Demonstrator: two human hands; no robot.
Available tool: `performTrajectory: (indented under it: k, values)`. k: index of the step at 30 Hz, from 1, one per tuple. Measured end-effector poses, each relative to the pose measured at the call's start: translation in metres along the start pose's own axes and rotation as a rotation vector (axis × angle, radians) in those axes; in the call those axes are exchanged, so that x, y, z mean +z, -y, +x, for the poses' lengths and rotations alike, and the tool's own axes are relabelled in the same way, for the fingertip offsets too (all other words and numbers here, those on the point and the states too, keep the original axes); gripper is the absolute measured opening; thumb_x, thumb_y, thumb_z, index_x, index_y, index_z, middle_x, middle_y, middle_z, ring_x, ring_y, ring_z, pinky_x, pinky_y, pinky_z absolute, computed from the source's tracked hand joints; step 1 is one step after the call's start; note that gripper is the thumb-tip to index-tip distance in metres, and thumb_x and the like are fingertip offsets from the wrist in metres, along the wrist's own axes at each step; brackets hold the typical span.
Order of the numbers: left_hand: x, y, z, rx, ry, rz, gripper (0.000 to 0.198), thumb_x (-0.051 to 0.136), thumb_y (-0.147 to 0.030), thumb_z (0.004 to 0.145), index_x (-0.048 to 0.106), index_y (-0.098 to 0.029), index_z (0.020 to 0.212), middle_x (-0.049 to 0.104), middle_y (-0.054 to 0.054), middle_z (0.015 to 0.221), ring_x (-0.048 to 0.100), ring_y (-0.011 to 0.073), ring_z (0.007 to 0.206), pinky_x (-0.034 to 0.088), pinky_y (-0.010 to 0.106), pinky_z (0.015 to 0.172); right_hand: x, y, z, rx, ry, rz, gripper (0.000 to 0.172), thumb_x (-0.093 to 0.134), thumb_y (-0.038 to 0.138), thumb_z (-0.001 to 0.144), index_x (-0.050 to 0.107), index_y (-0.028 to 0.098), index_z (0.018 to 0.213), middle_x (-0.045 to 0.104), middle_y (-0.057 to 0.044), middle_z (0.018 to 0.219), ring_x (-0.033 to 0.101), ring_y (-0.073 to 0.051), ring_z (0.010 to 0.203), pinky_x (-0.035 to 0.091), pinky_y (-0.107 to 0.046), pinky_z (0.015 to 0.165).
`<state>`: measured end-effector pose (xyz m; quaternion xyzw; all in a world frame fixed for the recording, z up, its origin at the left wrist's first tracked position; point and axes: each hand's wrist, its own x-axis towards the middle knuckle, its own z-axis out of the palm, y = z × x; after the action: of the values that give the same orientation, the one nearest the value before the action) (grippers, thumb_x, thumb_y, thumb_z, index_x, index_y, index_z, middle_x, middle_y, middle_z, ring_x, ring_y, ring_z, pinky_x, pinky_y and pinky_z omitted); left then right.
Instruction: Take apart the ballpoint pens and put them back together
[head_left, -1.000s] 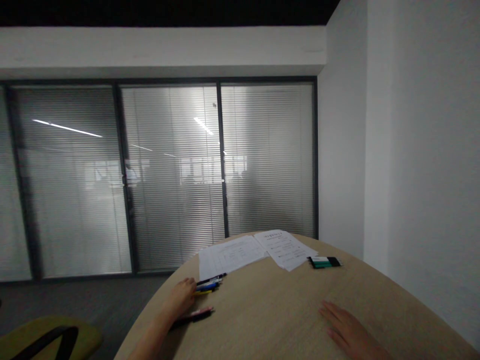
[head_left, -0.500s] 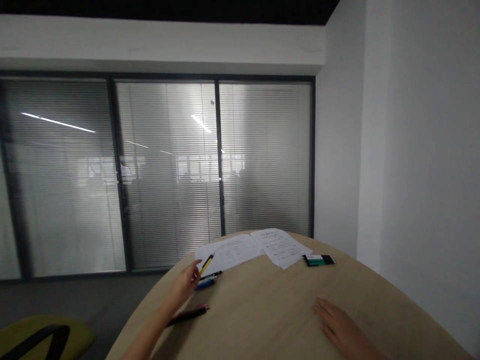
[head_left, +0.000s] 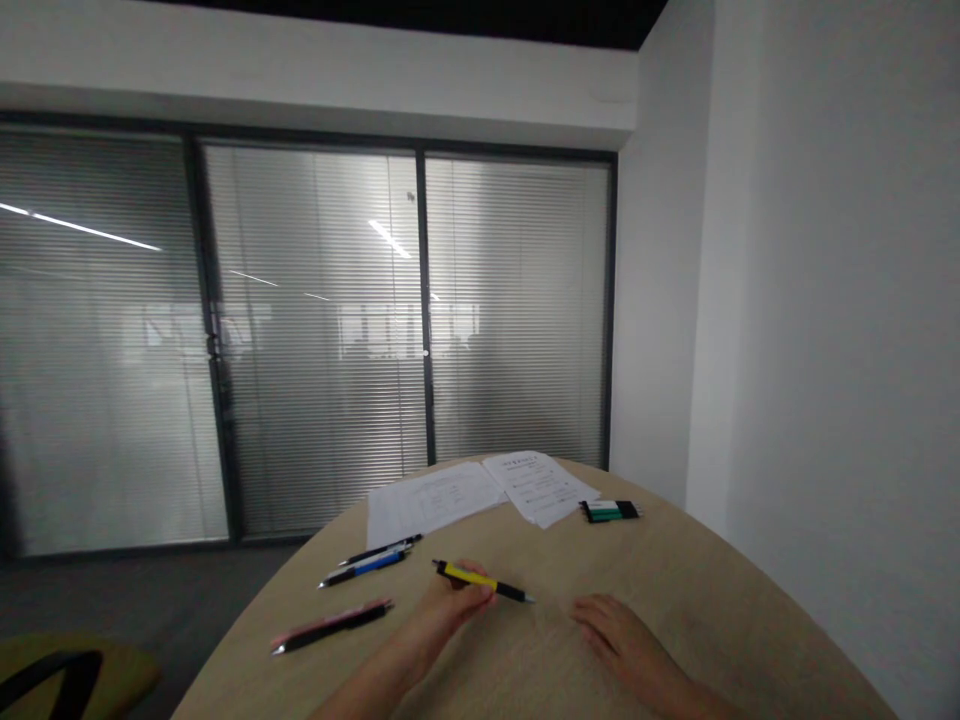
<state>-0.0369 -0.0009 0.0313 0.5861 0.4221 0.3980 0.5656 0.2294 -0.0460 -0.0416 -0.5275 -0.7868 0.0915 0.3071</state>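
The left hand [head_left: 456,606] was curled, its fingers and thumb pinching a slim yellow-and-black pen [head_left: 480,580] that lay crosswise with its metal tip pointing right. The right hand [head_left: 622,635] lay palm down on the pale wood surface [head_left: 697,600], its fingers loosely spread and holding nothing, just right of the pen's tip.

Left of the left hand lay a long black pen with a pink edge [head_left: 330,627]. Beyond it lay a blue-and-black pen [head_left: 365,568] and a thin black pen [head_left: 380,550], almost touching each other. Farther off were two white printed paper sheets [head_left: 480,490] and a small bundle of green, white and black markers [head_left: 609,511]. A yellow-green chair [head_left: 67,675] stood at lower left, before a glass partition with grey slatted blinds [head_left: 322,300].
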Motion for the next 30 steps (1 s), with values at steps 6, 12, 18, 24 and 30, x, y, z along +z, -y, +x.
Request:
performTrajectory:
  k: [6,12,18,24,30]
  values:
    - [0.021,0.026,-0.008,-0.057,-0.008,-0.278,0.033,0.077,-0.029,0.046,0.056,-0.018,0.069,0.062,-0.002,0.066,0.061,0.0163,0.07,0.044,0.026,0.071,0.028,0.028,0.029,0.263,-0.067,0.492,0.071,0.011,0.065,0.078,0.061,0.015,0.07,0.064,-0.008,0.071,0.058,-0.02,0.074,0.041,-0.034,0.076]
    - [0.025,0.032,-0.008,-0.04,-0.027,-0.327,0.029,0.078,-0.026,0.046,0.058,-0.018,0.065,0.062,-0.002,0.064,0.06,0.0159,0.069,0.044,0.026,0.072,0.035,0.032,0.037,0.244,0.093,0.625,0.066,0.024,0.074,0.067,0.054,0.016,0.059,0.052,-0.001,0.05,0.051,-0.015,0.051,0.04,-0.028,0.056]
    - [0.024,0.03,-0.007,-0.059,0.055,-0.334,0.031,0.079,-0.027,0.046,0.06,-0.016,0.068,0.064,0.0,0.07,0.06,0.0168,0.073,0.042,0.029,0.077,0.029,0.025,0.037,0.215,0.128,0.642,0.052,0.032,0.067,0.07,0.048,0.019,0.057,0.05,0.001,0.049,0.047,-0.013,0.048,0.037,-0.025,0.051]
    - [0.007,0.033,0.002,-0.047,0.002,-0.148,0.038,0.078,-0.035,0.043,0.059,-0.018,0.072,0.06,-0.004,0.062,0.056,0.0127,0.061,0.041,0.024,0.063,0.023,0.01,0.04,0.296,-0.006,0.629,0.048,0.031,0.063,0.072,0.046,0.02,0.058,0.05,0.001,0.049,0.048,-0.013,0.05,0.036,-0.025,0.053]
    - [-0.002,0.039,0.001,-0.002,-0.066,0.103,0.031,0.07,-0.04,0.049,0.055,-0.018,0.064,0.049,-0.008,0.048,0.047,0.0105,0.049,0.033,0.021,0.051,0.026,0.006,0.038,0.319,0.0,0.514,0.047,0.03,0.062,0.073,0.047,0.02,0.059,0.052,0.0,0.052,0.051,-0.015,0.054,0.038,-0.027,0.056]
